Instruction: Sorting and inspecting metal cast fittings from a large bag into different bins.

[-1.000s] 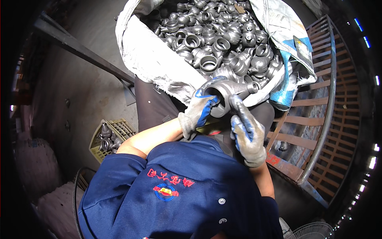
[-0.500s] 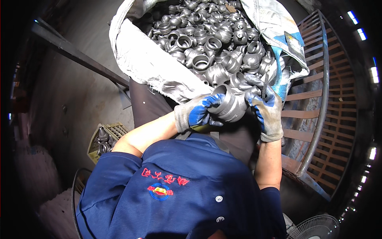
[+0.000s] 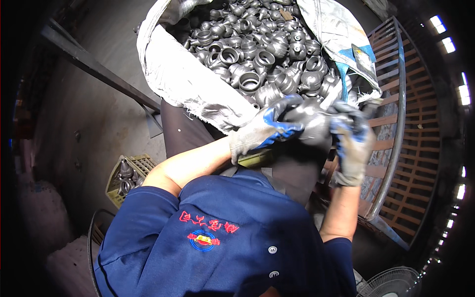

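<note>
A rounded grey metal casting (image 3: 312,121) is held over my lap, at the near edge of the sack. My left hand (image 3: 272,124), in a grey glove with a blue palm, grips its left side. On its right is my right hand (image 3: 352,136), gloved alike and smeared by motion, with its fingers curled. A thin dark bar-like tool (image 3: 372,107) sticks out past that hand, too blurred to make out its kind. Directly beyond both hands, the white woven sack (image 3: 198,81) holds many similar castings (image 3: 250,81).
To the right stands a rack with reddish-brown slats (image 3: 383,119) and a metal rail (image 3: 402,99). A dark metal beam (image 3: 94,64) crosses at left. A yellowish crate (image 3: 116,194) with several castings sits at lower left. A fan (image 3: 393,284) is at the lower right.
Both hands and the casting have shifted to the right. The casting has been turned: its open mouth faced left before, and now a smooth rounded side shows. My right hand has moved fast and blurs.
</note>
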The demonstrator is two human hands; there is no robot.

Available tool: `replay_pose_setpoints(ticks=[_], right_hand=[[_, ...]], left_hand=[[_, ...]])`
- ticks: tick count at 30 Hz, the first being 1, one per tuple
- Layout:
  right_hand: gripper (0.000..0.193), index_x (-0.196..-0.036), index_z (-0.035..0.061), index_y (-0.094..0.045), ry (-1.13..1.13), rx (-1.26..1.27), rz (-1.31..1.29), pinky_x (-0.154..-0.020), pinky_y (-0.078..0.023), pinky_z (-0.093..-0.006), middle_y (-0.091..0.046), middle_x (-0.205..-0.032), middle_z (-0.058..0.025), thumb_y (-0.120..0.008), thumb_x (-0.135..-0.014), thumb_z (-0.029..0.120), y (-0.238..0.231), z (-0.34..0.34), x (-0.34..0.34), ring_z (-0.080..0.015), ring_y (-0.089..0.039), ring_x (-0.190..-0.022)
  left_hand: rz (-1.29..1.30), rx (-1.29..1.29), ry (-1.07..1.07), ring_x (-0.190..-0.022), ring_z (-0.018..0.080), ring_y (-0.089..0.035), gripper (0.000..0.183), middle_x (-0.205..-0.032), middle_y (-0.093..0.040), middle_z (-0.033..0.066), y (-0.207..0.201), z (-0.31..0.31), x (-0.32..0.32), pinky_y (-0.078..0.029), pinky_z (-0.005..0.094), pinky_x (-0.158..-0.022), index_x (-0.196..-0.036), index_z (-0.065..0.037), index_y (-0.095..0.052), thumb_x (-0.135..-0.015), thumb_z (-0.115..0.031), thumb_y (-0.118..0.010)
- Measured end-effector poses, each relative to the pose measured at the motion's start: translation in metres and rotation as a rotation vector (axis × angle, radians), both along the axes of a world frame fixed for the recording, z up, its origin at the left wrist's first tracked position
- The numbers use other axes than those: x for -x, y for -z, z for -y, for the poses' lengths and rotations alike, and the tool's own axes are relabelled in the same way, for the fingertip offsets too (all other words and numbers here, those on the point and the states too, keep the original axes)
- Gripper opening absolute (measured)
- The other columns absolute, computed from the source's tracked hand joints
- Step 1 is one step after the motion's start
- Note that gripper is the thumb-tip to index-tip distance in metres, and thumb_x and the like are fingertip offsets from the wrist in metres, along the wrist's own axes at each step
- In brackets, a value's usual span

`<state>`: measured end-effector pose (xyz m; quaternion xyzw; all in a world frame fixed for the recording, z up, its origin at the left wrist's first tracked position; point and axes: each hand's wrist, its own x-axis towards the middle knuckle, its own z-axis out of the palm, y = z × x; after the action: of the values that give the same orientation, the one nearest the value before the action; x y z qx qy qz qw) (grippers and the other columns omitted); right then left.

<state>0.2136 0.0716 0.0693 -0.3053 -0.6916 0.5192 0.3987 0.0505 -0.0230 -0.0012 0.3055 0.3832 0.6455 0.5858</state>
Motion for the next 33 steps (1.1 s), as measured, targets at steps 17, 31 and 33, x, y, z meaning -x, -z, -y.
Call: replay_pose_setpoints(ticks=[17, 31, 33], right_hand=[[0.025, -0.097, 0.0000, -0.061, 0.893, -0.375, 0.395, -0.067, -0.048, -0.0273, -0.062, -0.084, -0.0035, -0.052, -0.076, -0.007, 0.036, -0.165, -0.332, -0.0119, -0.056, -0.073], [0.027, -0.116, 0.0078, -0.055, 0.606, -0.004, -0.163, -0.043, -0.033, -0.0182, -0.061, -0.081, -0.0043, -0.052, -0.091, 0.019, -0.083, -0.078, -0.147, -0.0037, -0.042, -0.049], [0.029, -0.116, 0.0068, -0.054, 0.204, 0.147, -0.160, -0.044, -0.034, -0.0153, -0.063, -0.090, -0.0069, -0.053, -0.091, 0.020, -0.072, -0.051, -0.108, -0.0014, -0.045, -0.052]], left_hand=[[-1.600, -0.053, 0.008, -0.120, 0.0303, -0.042, 0.051, -0.126, -0.049, 0.0112, 0.103, -0.087, 0.065, -0.034, 0.0443, -0.098, -0.119, -0.015, -0.054, -0.076, -0.042, -0.061], [-1.102, 0.203, -0.172, -0.069, 0.0185, -0.060, 0.021, -0.082, -0.064, 0.0086, 0.108, -0.100, 0.091, -0.046, 0.0287, -0.062, -0.088, -0.008, -0.066, -0.083, -0.028, -0.063], [-0.439, 0.260, -0.222, -0.057, 0.0117, -0.053, 0.020, -0.069, -0.061, 0.0020, 0.099, -0.096, 0.093, -0.042, 0.0262, -0.054, -0.089, -0.007, -0.067, -0.083, -0.025, -0.064]])
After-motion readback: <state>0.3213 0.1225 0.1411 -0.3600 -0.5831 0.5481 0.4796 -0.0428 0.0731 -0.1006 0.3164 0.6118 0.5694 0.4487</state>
